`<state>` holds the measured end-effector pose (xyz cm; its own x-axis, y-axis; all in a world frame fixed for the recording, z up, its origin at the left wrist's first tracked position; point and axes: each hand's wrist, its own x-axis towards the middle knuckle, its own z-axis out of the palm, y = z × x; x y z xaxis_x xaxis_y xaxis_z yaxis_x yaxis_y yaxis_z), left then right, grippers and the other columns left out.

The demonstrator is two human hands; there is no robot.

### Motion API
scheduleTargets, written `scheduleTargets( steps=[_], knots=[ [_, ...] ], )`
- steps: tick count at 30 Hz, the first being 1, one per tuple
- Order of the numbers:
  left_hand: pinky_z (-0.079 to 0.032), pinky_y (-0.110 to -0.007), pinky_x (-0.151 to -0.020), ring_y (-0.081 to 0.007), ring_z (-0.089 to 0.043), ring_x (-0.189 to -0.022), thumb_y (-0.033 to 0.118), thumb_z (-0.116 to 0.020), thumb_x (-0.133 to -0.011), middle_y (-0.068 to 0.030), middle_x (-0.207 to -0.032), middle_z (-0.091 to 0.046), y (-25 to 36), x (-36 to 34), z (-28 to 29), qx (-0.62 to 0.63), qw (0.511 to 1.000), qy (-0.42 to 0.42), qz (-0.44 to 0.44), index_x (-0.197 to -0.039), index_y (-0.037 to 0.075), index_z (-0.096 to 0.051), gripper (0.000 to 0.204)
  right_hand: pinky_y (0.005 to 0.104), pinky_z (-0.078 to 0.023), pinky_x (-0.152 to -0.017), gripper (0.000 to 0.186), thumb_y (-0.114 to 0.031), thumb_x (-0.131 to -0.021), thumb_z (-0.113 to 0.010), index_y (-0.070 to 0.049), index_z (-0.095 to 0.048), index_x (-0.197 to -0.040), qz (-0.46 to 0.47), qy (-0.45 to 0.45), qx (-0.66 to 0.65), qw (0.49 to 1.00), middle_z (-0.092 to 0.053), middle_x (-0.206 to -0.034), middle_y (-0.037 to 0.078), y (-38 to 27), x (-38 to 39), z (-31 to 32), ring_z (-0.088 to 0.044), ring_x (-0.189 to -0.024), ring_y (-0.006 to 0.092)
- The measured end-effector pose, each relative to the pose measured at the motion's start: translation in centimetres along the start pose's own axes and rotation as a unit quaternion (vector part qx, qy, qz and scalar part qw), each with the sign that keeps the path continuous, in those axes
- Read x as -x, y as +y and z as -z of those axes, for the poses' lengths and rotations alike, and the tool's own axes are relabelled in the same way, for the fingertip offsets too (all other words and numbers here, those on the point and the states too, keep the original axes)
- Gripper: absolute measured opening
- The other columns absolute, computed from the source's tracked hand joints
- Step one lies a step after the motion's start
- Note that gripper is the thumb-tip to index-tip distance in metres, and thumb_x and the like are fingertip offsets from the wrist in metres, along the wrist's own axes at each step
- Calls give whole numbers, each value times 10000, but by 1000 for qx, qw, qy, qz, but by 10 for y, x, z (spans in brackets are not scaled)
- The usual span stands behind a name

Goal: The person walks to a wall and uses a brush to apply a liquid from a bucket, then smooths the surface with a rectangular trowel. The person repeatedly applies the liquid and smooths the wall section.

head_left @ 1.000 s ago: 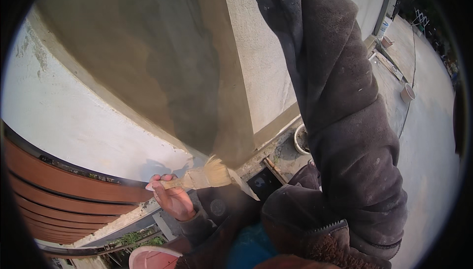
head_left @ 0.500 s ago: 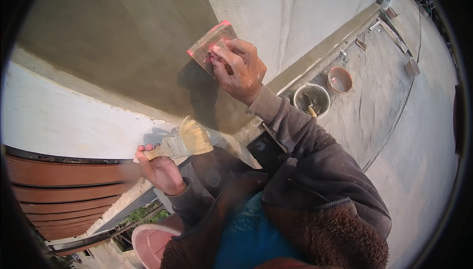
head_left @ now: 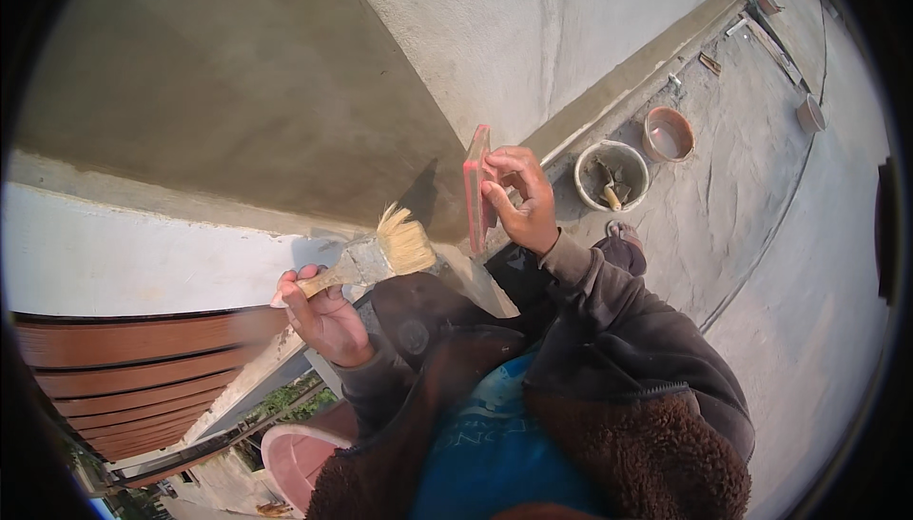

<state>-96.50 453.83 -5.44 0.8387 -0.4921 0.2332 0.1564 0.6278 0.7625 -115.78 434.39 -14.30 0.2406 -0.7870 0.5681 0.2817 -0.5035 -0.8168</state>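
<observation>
Lowered off the plaster, right hand point(head_left: 521, 204) grips a flat pink float point(head_left: 475, 189); left hand point(head_left: 323, 313) clasps a bristly brush point(head_left: 373, 258).

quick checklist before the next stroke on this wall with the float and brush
1. Left hand grips the brush by its handle: ok.
2. Right hand holds the pink float, turned edge-on, fingers on its side: ok.
3. Float face set against the wet grey plaster: not ok, it is off the wall.
4. Brush bristles loaded or wet: cannot tell.
5. Bucket with a tool in it stands close by on the floor: ok.
</observation>
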Motion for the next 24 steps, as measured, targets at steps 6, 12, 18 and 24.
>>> scheduleTargets(
  steps=[6,12,18,24],
  knots=[
    [-568,-338,-804,-183,-640,-946,270,-582,-1024,-98,-1010,-656,-5,-1,-19,-12,1000,-18,13,-1180,56,-535,269,300,-560,-813,305,-92,-954,-665,-33,-628,-1251,-9,-87,-205,975,-614,-1250,99,-5,-116,38,-635,-1013,170],
    [-546,-299,-833,-152,-609,-938,259,-545,-1042,-66,-1019,-614,-2,0,-9,-10,998,-28,49,-1168,74,-531,224,302,-551,-833,228,-119,-927,-708,-77,-730,-1150,52,-126,-170,976,-662,-1232,85,-4,-155,17,-647,-1047,160],
    [-522,-262,-839,-133,-575,-975,259,-521,-1053,-57,-1043,-577,0,-2,-2,-29,997,-38,62,-1162,76,-511,213,315,-530,-899,223,-122,-916,-711,-86,-741,-1135,72,-148,-177,970,-678,-1215,61,3,-173,-11,-636,-1081,158],
    [-498,-333,-924,-155,-559,-1007,257,-511,-1058,-45,-1041,-556,-5,-11,-15,10,995,-48,84,-1156,79,-507,203,311,-532,-911,264,-107,-951,-666,-83,-699,-1212,-60,-192,-148,968,-644,-1258,87,76,-146,-1,-616,-1112,163]
  ],
)
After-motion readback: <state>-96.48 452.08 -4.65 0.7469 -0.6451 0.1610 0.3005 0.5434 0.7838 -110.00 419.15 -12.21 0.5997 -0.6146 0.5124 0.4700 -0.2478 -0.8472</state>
